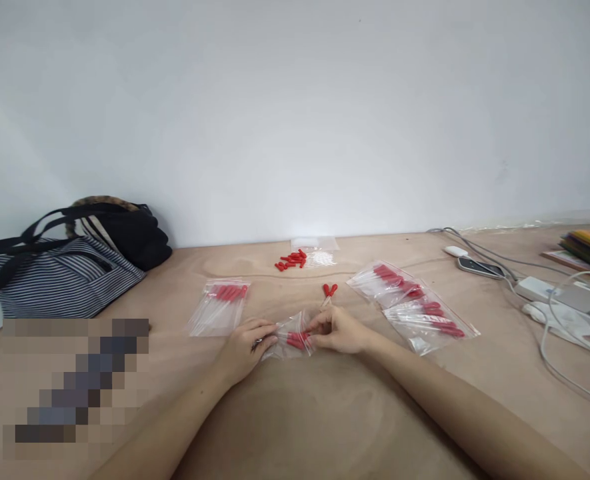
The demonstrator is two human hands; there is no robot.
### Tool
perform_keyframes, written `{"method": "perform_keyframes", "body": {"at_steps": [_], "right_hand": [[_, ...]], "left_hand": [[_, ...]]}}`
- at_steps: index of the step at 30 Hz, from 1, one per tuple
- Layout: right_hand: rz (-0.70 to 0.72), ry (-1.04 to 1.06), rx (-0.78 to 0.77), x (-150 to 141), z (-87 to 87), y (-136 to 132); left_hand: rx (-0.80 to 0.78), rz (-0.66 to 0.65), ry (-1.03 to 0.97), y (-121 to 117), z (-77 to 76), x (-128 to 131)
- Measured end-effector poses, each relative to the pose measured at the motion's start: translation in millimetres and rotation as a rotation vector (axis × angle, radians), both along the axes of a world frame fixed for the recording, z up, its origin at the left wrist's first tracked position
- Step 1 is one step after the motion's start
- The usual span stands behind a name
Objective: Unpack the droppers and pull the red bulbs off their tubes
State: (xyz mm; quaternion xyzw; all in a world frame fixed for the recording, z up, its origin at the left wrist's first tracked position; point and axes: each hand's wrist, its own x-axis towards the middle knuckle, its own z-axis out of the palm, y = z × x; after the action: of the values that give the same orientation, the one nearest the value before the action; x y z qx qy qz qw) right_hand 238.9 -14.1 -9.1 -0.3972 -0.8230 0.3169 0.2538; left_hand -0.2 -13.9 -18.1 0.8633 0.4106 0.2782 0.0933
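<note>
Brown tabletop (159, 300) is backed by a pale wall (295, 120). At lower centre, the left side of a clear zip bag (293, 323) is gripped by the left hand (245, 347), palm down, fingers curled. The bag is held between both hands; its red-bulbed droppers (296, 341) are laid roughly left to right, bulbs rightward. Its right edge is pinched by the right hand (339, 331), thumb opposed to fingers. Two loose droppers (329, 291) are located just beyond, nearer the right hand.
</note>
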Motion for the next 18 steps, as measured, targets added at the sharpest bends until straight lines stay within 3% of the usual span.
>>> {"method": "perform_keyframes", "body": {"at_steps": [8,12,18], "right_hand": [[-0.059,-0.246,0.233,-18,10.4,-4],[-0.122,-0.31,0.235,-27,7.4,-8],[-0.187,-0.143,0.139,-28,4.9,-17]], "left_hand": [[-0.003,-0.02,-0.025,-3,2.4,2],[-0.027,-0.049,-0.015,-1,1.3,-1],[-0.064,-0.058,-0.025,0,0.3,-2]]}}
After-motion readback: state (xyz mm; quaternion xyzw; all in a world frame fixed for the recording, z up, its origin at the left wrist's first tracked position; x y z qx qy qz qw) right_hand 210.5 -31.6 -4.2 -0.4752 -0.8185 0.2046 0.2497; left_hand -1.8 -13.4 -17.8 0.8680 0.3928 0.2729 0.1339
